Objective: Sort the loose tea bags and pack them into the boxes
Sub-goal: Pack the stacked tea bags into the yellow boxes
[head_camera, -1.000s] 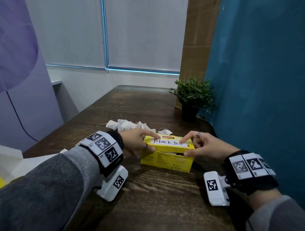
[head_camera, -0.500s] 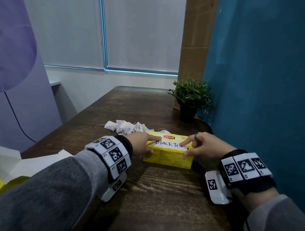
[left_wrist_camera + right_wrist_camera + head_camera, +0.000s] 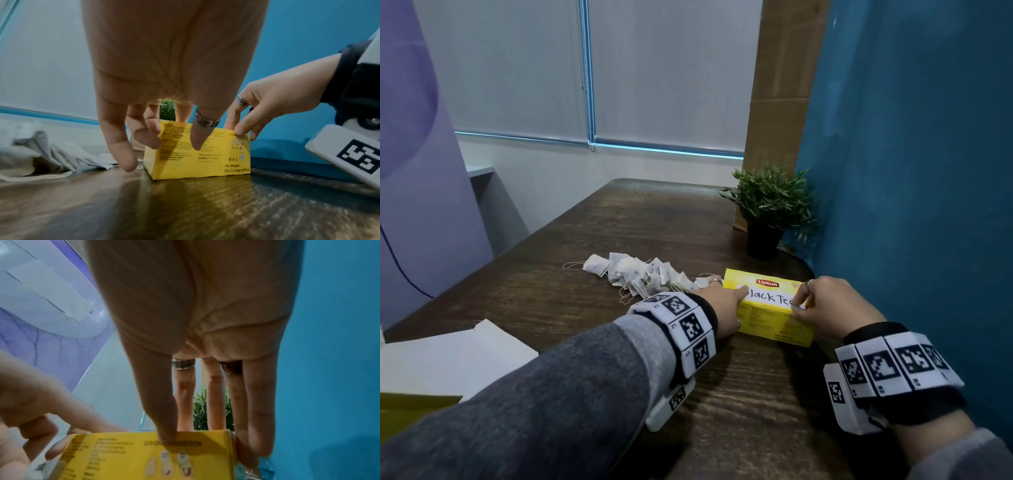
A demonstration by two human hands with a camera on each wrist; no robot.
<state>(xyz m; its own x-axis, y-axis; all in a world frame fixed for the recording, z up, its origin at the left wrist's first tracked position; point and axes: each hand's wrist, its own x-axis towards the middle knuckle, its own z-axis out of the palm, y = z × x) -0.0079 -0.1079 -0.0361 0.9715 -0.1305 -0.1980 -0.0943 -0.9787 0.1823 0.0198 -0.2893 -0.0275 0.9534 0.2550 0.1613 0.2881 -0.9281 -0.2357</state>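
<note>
A yellow Lipton box with a white handwritten "Black Tea" label stands on the dark wooden table, its lid lying flat. My left hand grips the box's left end, index finger on the lid and thumb on the front face. My right hand pinches the right end, thumb at the front top edge. The left wrist view shows the box with both the left hand and right hand on it. A pile of loose white tea bags lies just left of the box.
A small potted plant stands behind the box by the teal partition, which runs close along the right. White card and something yellow lie at the near left table edge.
The box lid, slightly raised a second ago, now lies flat under my fingers. Both hands have stayed on the box's ends.
</note>
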